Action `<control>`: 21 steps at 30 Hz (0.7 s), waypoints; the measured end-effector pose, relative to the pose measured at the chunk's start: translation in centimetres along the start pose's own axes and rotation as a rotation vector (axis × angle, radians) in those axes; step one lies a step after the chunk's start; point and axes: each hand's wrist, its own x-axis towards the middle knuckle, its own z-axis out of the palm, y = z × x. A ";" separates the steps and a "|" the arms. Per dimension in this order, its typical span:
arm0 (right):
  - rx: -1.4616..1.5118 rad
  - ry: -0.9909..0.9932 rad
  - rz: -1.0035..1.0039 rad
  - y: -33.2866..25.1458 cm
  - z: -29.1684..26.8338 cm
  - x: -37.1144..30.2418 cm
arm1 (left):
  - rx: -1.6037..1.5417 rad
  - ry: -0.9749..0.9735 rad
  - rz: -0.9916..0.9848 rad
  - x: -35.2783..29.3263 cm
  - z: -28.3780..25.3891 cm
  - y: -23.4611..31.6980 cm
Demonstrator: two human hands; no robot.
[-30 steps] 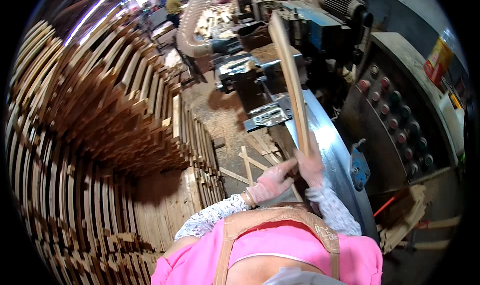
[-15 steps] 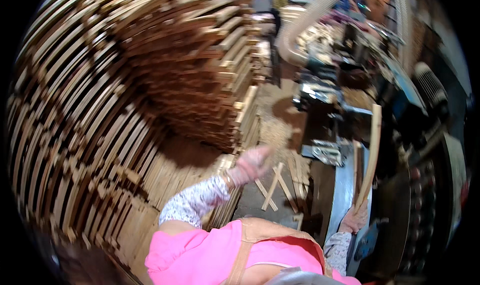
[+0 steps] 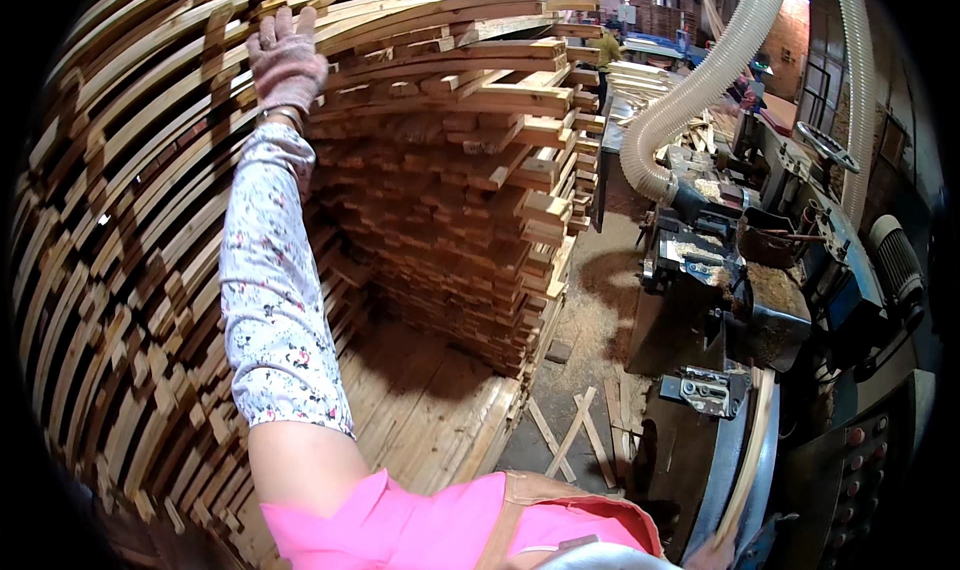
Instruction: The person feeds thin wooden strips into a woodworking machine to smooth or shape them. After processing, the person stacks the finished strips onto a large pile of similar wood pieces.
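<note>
My left hand (image 3: pixel 288 65), in a pale pink glove, reaches far up and forward to the tall stack of wooden strips (image 3: pixel 440 18). Its fingers are spread over the ends of the upper strips, and none is gripped. At the lower right my right hand (image 3: pixel 712 554) is partly cut off by the picture's edge. It is closed on the near end of a slightly curved wooden strip (image 3: pixel 750 460). That strip lies along the blue-grey machine bed (image 3: pixel 716 490), its far end by a metal guide block (image 3: pixel 706 390).
Curved wooden pieces (image 3: pixel 130 260) are piled high on the left. A machine with a motor (image 3: pixel 895 260) and a dust hose (image 3: pixel 700 80) stands on the right. Button controls (image 3: pixel 855 480) sit near its front. Loose offcuts (image 3: pixel 575 435) and sawdust (image 3: pixel 590 320) cover the floor between.
My left hand has swung from above the floor, up and left, to the stack. The strip in my right hand has gone from raised to lying along the machine bed. The view has shifted.
</note>
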 end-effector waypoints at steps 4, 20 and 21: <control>-0.249 0.277 0.247 2.3 -2.4 -9.4 | 0.031 -0.275 0.002 5.9 1.3 0.0; -0.056 0.044 0.196 -13.6 6.0 14.6 | -0.214 -0.353 -0.030 -4.5 -8.9 -6.6; -0.043 0.148 0.125 -13.1 7.6 15.8 | -0.383 -0.309 -0.121 -7.7 -8.1 -7.1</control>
